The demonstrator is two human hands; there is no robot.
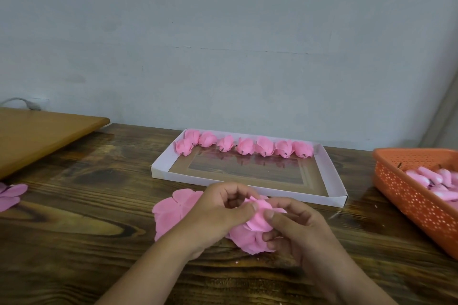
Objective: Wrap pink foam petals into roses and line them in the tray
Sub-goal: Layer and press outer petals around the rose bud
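Both hands work a half-wrapped pink foam rose just above the table. My left hand pinches its upper petal with thumb and fingers. My right hand grips it from the right, thumb on top. More pink petals hang below the hands. A flat pile of pink foam petals lies on the table to the left. Beyond the hands a white cardboard tray holds several finished roses in a row along its far wall.
An orange perforated basket with pink pieces inside stands at the right edge. A few loose pink petals lie at the far left. A lighter wooden board rests at the back left. A grey wall rises behind the table.
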